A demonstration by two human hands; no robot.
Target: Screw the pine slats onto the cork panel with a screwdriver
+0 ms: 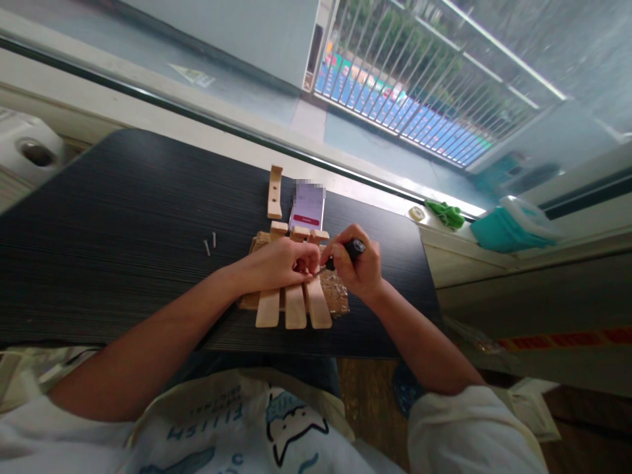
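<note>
My right hand (358,263) is wrapped round the black handle of a screwdriver (354,249). Its thin shaft slants down to the left, toward the rightmost of three pale wooden slats. My left hand (291,260) lies across the slats with curled fingers, close to the screwdriver's tip; what its fingertips pinch, if anything, is hidden. The slats, such as the left wooden slat (268,309), stand side by side with raised ends at the back. Under them lies a rough brown block (336,296), wrapped in something shiny.
A separate curved wooden piece with two holes (274,192) lies behind, beside a phone (307,209). Two screws (207,247) rest on the dark table (123,217) to the left. On the sill are a tape roll (417,213), a green cloth (447,214) and a teal container (508,227).
</note>
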